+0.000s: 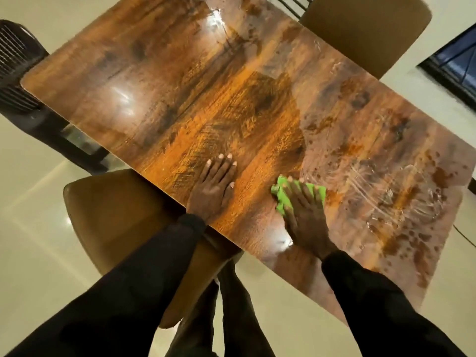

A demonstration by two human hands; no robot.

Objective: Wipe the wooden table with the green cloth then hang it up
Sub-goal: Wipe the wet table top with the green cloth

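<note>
Right hand [305, 215] flat, pressing green cloth [298, 193] lower centre; soft, limp, pinch corner; left hand [213, 186] empty, palm down on wooden table [180, 86].

The wooden table [231, 104] shows orange-brown grain with dark knots and streaks; its right part is duller, mottled with whitish smears and dark reddish-brown spots, and white glare patches lie on its left part. The green cloth [315, 193] is a bright lime, plain with no pattern. Both sleeves [144, 274] are plain black. The two chairs [103, 217] at the table are tan-brown. A further chair [15, 68] at the left is dark, with a fine slatted pattern. The floor [33, 228] is pale cream.
</note>
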